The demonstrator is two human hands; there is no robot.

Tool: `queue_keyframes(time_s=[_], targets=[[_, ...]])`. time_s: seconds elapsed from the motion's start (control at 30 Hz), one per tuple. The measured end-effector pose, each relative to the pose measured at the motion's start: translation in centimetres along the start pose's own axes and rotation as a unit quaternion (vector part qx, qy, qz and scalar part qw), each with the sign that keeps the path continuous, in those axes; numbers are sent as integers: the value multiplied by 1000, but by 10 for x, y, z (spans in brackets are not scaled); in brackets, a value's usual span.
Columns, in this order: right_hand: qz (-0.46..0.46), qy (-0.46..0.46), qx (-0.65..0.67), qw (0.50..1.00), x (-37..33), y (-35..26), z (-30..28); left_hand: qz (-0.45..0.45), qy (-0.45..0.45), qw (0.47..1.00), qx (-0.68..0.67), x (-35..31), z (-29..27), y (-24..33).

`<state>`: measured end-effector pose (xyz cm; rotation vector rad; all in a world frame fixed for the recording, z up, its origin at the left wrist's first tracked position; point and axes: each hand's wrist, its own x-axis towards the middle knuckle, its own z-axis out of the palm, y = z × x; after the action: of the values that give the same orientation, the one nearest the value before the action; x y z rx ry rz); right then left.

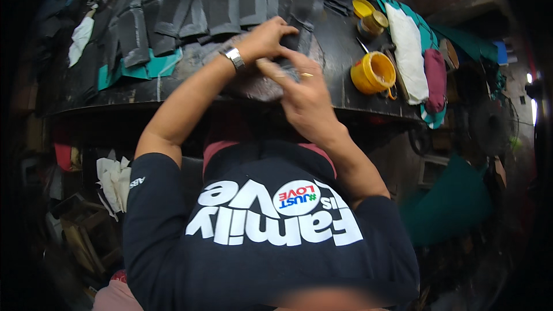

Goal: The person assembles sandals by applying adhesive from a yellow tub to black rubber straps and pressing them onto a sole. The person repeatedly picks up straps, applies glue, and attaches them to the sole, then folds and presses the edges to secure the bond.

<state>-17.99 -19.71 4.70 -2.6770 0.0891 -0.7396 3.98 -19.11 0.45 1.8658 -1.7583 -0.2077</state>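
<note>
Above the near edge of the black table, my left hand, with a metal watch at the wrist, curls its fingers and thumb on a small dark flat piece. My right hand, a ring on one finger, comes in from the other side with bent fingers at the same piece. Its fingertips are smeared by motion, and both hands hide much of the piece. Under them lies a brownish-grey slab. Just beyond my fingers is a dark panel with greyish edges.
Several similar panels overlap in rows along the table's far left. A teal sheet lies beneath some. On the right stand a yellow pot and an open jar. Beside them lie a white cloth roll and a maroon roll.
</note>
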Motion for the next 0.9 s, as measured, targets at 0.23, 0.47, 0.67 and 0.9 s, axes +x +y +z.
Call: queue_keyframes(time_s=[0.23, 0.47, 0.67, 0.9], targets=[[76, 303, 280, 907, -20, 36, -18, 52, 76, 974, -209, 6, -65, 61], [155, 222, 295, 916, -20, 75, 34, 9, 99, 890, -446, 9, -177, 49], [132, 188, 186, 955, -20, 76, 62, -37, 171, 910, -377, 30, -248, -45], [112, 187, 116, 969, -22, 74, 63, 24, 368, 894, -255, 15, -274, -137]])
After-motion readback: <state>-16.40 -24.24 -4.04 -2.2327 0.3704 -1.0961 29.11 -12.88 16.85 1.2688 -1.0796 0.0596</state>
